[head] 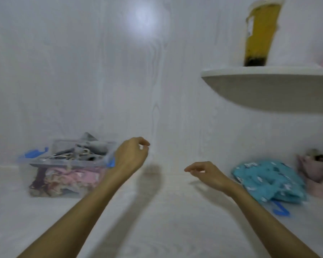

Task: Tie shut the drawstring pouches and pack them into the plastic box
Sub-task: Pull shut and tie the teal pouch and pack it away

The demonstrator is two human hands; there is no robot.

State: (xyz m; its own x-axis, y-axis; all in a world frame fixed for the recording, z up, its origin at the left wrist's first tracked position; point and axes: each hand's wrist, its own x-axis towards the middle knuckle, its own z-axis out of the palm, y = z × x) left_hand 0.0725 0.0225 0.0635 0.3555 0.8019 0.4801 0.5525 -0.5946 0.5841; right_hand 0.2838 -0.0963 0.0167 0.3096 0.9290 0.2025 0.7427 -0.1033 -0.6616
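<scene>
Both hands empty above bench (157, 229): left hand (131, 155) and right hand (206, 173) loosely curled. Plastic box (63, 175) at left heaped past rim; risk: teal pouch (268, 181) at right may not fit, contents spill.

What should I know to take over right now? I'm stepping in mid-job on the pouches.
Left hand: raised beside the plastic box, fingers loosely curled, holding nothing.
Right hand: over the table, relaxed, holding nothing.
Box: at the left by the wall, lid off, already holding several pouches.
Left to do: the blue patterned pouch and the pink pouch lie at the right, outside the box. The picture is too blurred to tell whether they are tied.
</scene>
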